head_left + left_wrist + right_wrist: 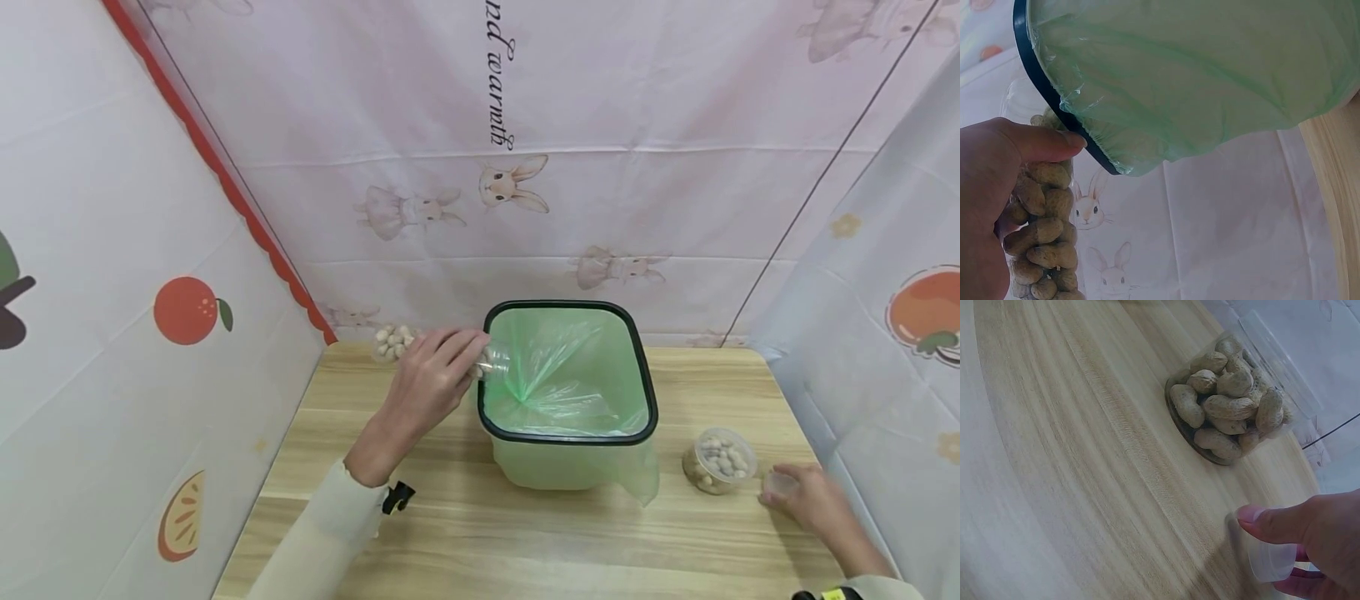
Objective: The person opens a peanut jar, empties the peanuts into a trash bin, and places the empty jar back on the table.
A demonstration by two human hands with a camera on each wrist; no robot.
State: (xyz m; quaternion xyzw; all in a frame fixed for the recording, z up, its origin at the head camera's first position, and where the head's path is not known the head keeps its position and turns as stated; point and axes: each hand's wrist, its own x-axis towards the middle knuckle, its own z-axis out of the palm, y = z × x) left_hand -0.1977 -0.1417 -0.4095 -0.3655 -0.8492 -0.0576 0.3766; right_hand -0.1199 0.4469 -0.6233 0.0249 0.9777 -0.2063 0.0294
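My left hand (438,367) grips a clear plastic bottle (498,362) of unshelled peanuts (1050,228), tipped on its side. The bottle's mouth reaches over the left rim of a pale green trash bin (536,467). In the left wrist view my thumb lies along the bottle, overlapping the bin's dark rim (1038,69). At the right of the table my right hand (813,500) pinches a small translucent plastic cap (1269,559) between thumb and fingers, low over the wood. Beside it stands a clear round tub (701,475), open at the top, holding peanuts (1229,406).
A thin green bag (570,400) lines the bin, its folds gathered at one point inside and an edge hanging outside at front right. All this stands on a wooden table (450,533). Printed cloth walls (450,283) close in its back and both sides.
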